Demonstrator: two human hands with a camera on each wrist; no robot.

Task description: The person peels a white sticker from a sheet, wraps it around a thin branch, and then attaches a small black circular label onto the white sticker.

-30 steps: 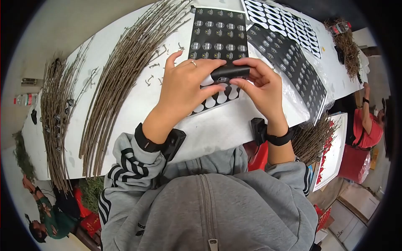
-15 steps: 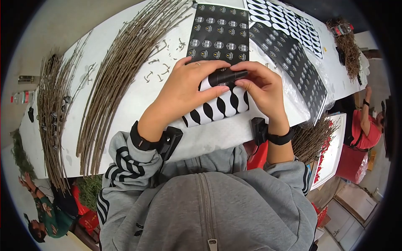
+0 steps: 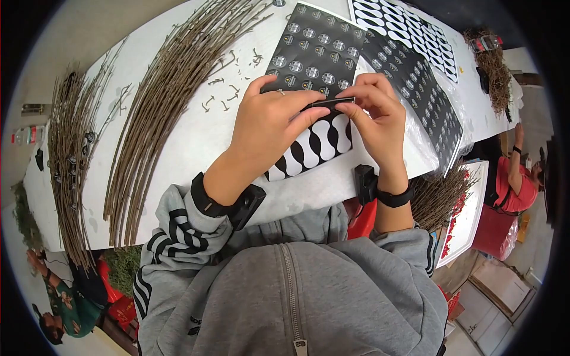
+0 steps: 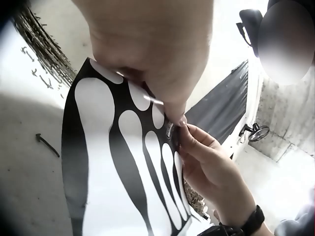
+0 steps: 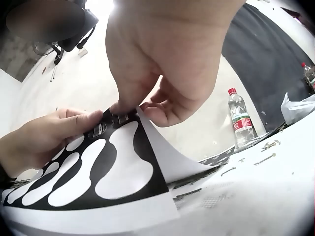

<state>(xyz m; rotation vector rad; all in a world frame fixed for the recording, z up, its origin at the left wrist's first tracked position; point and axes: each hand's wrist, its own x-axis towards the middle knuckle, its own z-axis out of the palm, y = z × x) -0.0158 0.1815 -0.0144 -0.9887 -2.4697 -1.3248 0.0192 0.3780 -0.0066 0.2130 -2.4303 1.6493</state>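
A black sticker sheet (image 3: 312, 50) printed with rows of small round logos lies in front of the person, turned slightly clockwise. Its near part (image 3: 312, 145) shows white dumbbell-shaped gaps between black strips. Along a raised fold of the sheet, the left hand (image 3: 261, 121) pinches between thumb and fingers. Close beside it, the right hand (image 3: 378, 115) pinches the right end of the same fold with thumb and index finger, its other fingers curled above. In the right wrist view, a few printed labels (image 5: 100, 130) show at the fold near both thumbs.
Long bundles of thin brown branches (image 3: 160, 113) lie to the left, with short twig bits (image 3: 228, 95) beside them. More sticker sheets (image 3: 424, 89) lie at the right, partly over clear plastic. A plastic bottle (image 5: 240, 118) shows in the right wrist view. Another person (image 3: 513, 184) is at far right.
The sheet has turned clockwise and drawn toward the person. Its rolled fold, broad before, now shows as a narrow edge between the fingers. The right hand's upper fingers have lifted.
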